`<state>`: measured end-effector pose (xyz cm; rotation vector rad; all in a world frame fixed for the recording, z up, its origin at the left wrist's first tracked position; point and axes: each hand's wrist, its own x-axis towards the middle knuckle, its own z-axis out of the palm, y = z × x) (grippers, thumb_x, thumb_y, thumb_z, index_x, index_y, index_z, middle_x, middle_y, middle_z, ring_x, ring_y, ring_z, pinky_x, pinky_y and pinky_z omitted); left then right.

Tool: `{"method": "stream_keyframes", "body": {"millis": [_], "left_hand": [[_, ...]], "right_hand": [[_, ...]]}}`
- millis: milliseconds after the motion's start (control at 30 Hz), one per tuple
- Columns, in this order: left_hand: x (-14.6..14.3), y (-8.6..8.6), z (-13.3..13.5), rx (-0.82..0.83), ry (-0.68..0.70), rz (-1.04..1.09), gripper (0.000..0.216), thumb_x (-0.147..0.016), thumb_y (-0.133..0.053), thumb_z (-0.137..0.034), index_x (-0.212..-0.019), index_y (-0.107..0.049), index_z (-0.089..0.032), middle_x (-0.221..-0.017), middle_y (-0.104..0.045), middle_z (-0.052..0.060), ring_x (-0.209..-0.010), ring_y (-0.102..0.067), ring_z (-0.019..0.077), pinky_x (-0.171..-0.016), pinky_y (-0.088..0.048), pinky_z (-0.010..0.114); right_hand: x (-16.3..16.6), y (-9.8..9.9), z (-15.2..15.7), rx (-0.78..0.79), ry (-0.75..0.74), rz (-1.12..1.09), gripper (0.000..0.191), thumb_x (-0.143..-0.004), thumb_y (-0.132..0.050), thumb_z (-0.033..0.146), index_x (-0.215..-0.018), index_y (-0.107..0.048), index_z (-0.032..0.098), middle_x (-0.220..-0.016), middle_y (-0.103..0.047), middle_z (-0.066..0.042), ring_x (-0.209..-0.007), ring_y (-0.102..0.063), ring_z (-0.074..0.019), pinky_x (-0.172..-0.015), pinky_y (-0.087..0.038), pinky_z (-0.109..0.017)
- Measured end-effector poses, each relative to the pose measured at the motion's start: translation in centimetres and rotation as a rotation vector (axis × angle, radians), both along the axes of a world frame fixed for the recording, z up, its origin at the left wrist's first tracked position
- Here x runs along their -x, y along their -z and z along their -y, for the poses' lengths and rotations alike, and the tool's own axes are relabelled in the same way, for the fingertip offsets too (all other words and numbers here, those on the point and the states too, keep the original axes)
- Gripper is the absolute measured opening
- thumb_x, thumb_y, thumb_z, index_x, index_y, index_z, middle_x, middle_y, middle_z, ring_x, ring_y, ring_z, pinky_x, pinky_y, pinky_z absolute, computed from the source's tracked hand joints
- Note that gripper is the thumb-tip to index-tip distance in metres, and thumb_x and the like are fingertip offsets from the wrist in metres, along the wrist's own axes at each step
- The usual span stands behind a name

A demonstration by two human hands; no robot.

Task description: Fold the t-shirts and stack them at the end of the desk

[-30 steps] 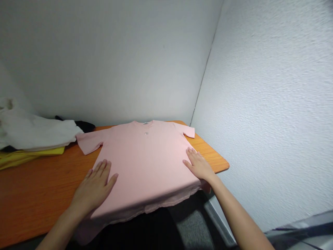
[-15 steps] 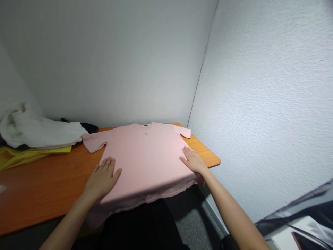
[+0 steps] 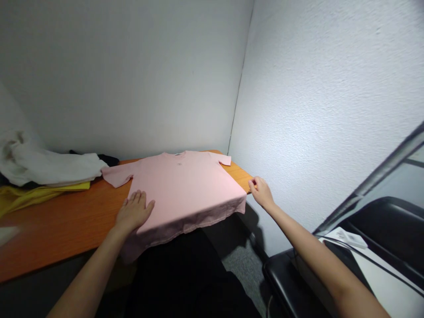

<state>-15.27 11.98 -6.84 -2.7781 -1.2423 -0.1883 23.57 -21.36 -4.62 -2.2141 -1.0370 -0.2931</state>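
A pink T-shirt [image 3: 185, 187] lies spread flat on the orange wooden table [image 3: 59, 221], its hem hanging over the near edge. My left hand [image 3: 134, 211] rests flat on the shirt's lower left side with the fingers spread. My right hand [image 3: 261, 192] is off the shirt, at the table's right corner, its fingers curled loosely against the table edge with nothing visible in them.
A pile of white, yellow and black clothes [image 3: 43, 174] lies at the table's back left. White walls meet in a corner behind the table. A black seat [image 3: 380, 225] and a white device with a cable [image 3: 351, 238] are at the lower right.
My right hand has slid off the shirt to the table's right corner. My left hand stays on the shirt. The view has swung to the right, bringing the black seat into sight.
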Motion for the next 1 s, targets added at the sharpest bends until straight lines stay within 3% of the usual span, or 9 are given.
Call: {"method": "stream_keyframes", "body": {"millis": [133,267,367,567,633,733,867,933,1000], "left_hand": [[-0.1,0.5,-0.6,0.012,0.000,0.022,0.074,-0.093,-0.021,-0.050,-0.146,-0.033,-0.001,-0.154,-0.028,0.020,-0.144,-0.023,0.0308,-0.115,-0.018,0.047],[-0.2,0.5,-0.6,0.031,-0.004,0.018,0.074,-0.093,-0.020,-0.050,-0.147,-0.031,0.000,-0.155,-0.027,0.019,-0.145,-0.021,0.0304,-0.115,-0.017,0.047],[-0.2,0.5,-0.4,0.033,-0.011,0.011,0.074,-0.093,-0.020,-0.050,-0.147,-0.030,-0.001,-0.156,-0.025,0.019,-0.145,-0.020,0.0297,-0.116,-0.018,0.047],[0.0,0.2,-0.6,0.056,-0.017,-0.003,0.073,-0.094,-0.022,-0.049,-0.147,-0.030,-0.001,-0.156,-0.024,0.018,-0.145,-0.020,0.0292,-0.117,-0.018,0.047],[-0.5,-0.7,0.4,0.052,-0.044,0.008,0.070,-0.094,-0.024,-0.046,-0.146,-0.033,0.000,-0.155,-0.026,0.021,-0.144,-0.021,0.0334,-0.115,-0.016,0.055],[-2.8,-2.8,5.2,0.006,0.011,0.151,0.066,-0.092,-0.033,-0.045,-0.143,-0.039,-0.004,-0.153,-0.029,0.023,-0.142,-0.021,0.0419,-0.111,-0.015,0.067],[-8.7,-4.8,16.4,0.204,0.560,0.386,0.058,-0.095,-0.035,-0.047,-0.143,-0.040,-0.014,-0.151,-0.037,0.014,-0.140,-0.034,0.0265,-0.115,-0.031,0.045],[-12.0,-4.7,21.5,0.308,0.710,0.432,0.083,-0.085,-0.049,-0.062,-0.148,-0.029,-0.013,-0.154,-0.030,0.017,-0.141,-0.030,0.0321,-0.112,-0.034,0.050],[-14.9,-4.1,24.7,0.389,0.706,0.440,0.099,-0.078,-0.060,-0.063,-0.150,-0.021,-0.009,-0.154,-0.025,0.022,-0.140,-0.031,0.0370,-0.108,-0.039,0.052]], "right_hand": [[0.4,2.1,2.1,0.062,-0.075,-0.184,0.030,-0.084,-0.050,0.048,-0.074,-0.057,0.021,-0.077,-0.062,-0.007,-0.079,-0.057,-0.0241,-0.083,-0.043,-0.041],[1.3,5.0,1.8,0.081,-0.212,-0.441,0.026,-0.069,-0.063,0.043,-0.078,-0.061,0.018,-0.073,-0.065,-0.002,-0.070,-0.059,-0.0197,-0.072,-0.047,-0.034],[2.0,6.2,1.4,0.059,-0.276,-0.601,0.032,-0.069,-0.059,0.047,-0.080,-0.062,0.017,-0.073,-0.066,-0.002,-0.069,-0.060,-0.0192,-0.067,-0.047,-0.032],[2.8,5.3,4.0,-0.079,-0.293,-0.947,0.037,-0.072,-0.063,0.050,-0.085,-0.064,0.016,-0.074,-0.065,-0.001,-0.066,-0.057,-0.0161,-0.063,-0.042,-0.027],[2.9,4.4,5.2,-0.152,-0.271,-1.090,0.035,-0.071,-0.069,0.048,-0.083,-0.063,0.016,-0.070,-0.062,0.001,-0.061,-0.053,-0.0135,-0.059,-0.040,-0.024],[3.0,2.7,6.0,-0.206,-0.238,-1.199,0.034,-0.072,-0.073,0.047,-0.081,-0.063,0.016,-0.066,-0.058,0.002,-0.056,-0.047,-0.0112,-0.054,-0.036,-0.022],[4.3,-0.2,4.9,-0.310,-0.269,-1.312,0.028,-0.071,-0.077,0.040,-0.077,-0.063,0.016,-0.068,-0.058,0.001,-0.058,-0.049,-0.0111,-0.056,-0.040,-0.023],[5.5,-1.7,3.7,-0.343,-0.327,-1.348,0.026,-0.072,-0.077,0.038,-0.077,-0.063,0.016,-0.072,-0.061,-0.001,-0.063,-0.053,-0.0126,-0.062,-0.044,-0.024],[6.8,-2.9,2.5,-0.340,-0.401,-1.354,0.025,-0.074,-0.077,0.038,-0.080,-0.065,0.017,-0.077,-0.063,-0.003,-0.068,-0.057,-0.0148,-0.067,-0.047,-0.026]]}}
